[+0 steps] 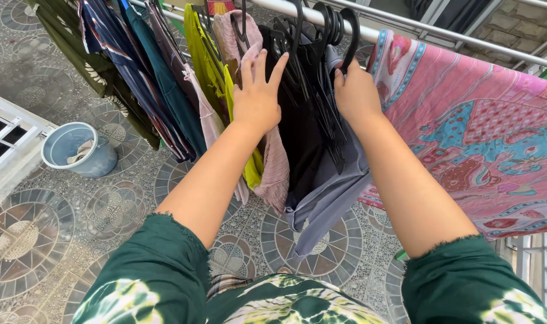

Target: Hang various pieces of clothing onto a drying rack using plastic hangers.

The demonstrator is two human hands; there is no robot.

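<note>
**Both hands in the black hangers at the middle of the clothes rail**

At the far left edge a white railing (9, 129) borders the patterned tile floor (111, 210), and a pale blue bucket (78, 149) with a cloth in it stands just beside it; bare floor lies open between the bucket and the hanging clothes. Along the metal rail (399, 24), the left end is packed tight with an olive garment (87, 57), a dark blue striped one (132, 66), a teal one (168, 84) and a yellow-green one (210, 63), with a pink pleated garment (273, 168) next to them.

The left hand (257, 96) is open, fingers spread, pressing against the pink garment and the edge of the black garment (300, 144). The bunch of black hangers (312, 45) hooks over the rail between the two hands, crowded together. The right hand (356, 93) is closed around the hanger at the bunch's right edge, above a grey garment (330, 198). Just right of it, a pink patterned cloth (477, 126) is draped over the rail and fills the rail's right end.
</note>
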